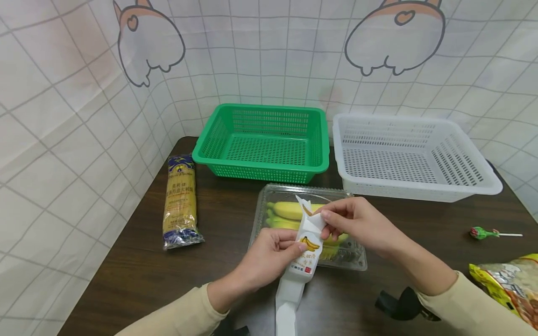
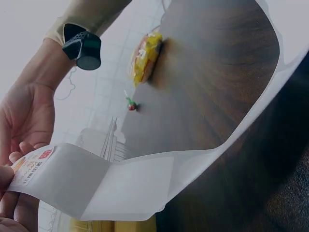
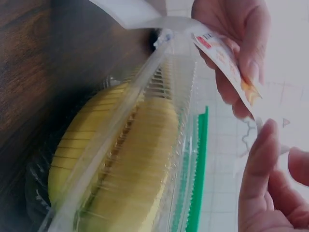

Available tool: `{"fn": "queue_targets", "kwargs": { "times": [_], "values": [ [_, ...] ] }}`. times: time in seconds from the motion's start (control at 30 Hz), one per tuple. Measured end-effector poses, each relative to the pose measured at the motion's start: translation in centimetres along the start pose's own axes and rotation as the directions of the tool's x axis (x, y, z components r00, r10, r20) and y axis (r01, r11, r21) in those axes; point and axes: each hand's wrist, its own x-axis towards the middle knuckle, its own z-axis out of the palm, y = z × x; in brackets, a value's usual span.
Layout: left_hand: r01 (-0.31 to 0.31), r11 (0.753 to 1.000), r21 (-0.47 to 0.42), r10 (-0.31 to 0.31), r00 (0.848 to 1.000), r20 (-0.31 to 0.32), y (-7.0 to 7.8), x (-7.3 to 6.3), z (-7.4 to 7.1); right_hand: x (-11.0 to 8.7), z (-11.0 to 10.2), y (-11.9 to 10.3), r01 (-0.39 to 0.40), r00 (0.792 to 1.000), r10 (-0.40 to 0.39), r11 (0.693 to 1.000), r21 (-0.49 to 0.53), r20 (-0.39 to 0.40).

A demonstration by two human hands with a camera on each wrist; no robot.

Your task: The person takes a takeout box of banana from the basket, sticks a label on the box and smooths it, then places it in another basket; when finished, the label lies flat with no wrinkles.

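A white strip of labels point(image 1: 304, 254), printed with bananas and writing, runs down from both hands toward the front edge of the head view. My left hand point(image 1: 265, 256) pinches the printed label between thumb and fingers. At the strip's upper end, my right hand point(image 1: 357, 221) pinches the folded-over white paper, where part of another banana picture shows. Behind and below the hands lies a clear plastic box point(image 1: 355, 261) with yellow bananas point(image 1: 287, 210) inside. The right wrist view shows the bananas point(image 3: 140, 159) through the box's ribbed side, with both hands beside it.
A green basket point(image 1: 260, 169) and a white basket point(image 1: 416, 186) stand at the back. To the left lies a spaghetti packet point(image 1: 180, 200). On the right are a lollipop point(image 1: 483, 232) and a yellow food bag point(image 1: 510, 284). A tiled-pattern curtain hangs behind the table.
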Motion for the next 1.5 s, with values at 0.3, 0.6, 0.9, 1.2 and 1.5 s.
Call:
{"fn": "queue_targets", "kwargs": {
  "times": [0.3,0.6,0.9,1.2,1.5],
  "values": [
    [0.011,1.0,0.0,-0.011,1.0,0.018,0.0,-0.1,-0.4,0.0,0.0,-0.6,0.001,1.0,0.0,0.993,-0.118,0.005],
    [0.035,0.999,-0.011,-0.035,0.999,-0.019,0.3,0.5,-0.2,-0.1,0.7,-0.8,-0.016,0.993,-0.02,0.949,-0.314,-0.113],
    [0.026,1.0,-0.013,-0.026,1.0,-0.004,0.2,0.5,-0.2,0.1,0.2,-0.3,-0.043,0.998,0.034,0.983,-0.179,-0.053],
    [0.04,0.999,0.004,-0.04,0.999,0.001,0.1,0.3,-0.4,0.0,0.7,0.0,-0.026,0.996,0.008,0.981,-0.191,-0.093],
    [0.058,0.998,0.026,-0.058,0.998,-0.008,-0.1,0.2,-0.2,-0.1,0.8,-0.1,-0.057,0.99,0.024,0.969,-0.24,-0.139]
  ]
}}
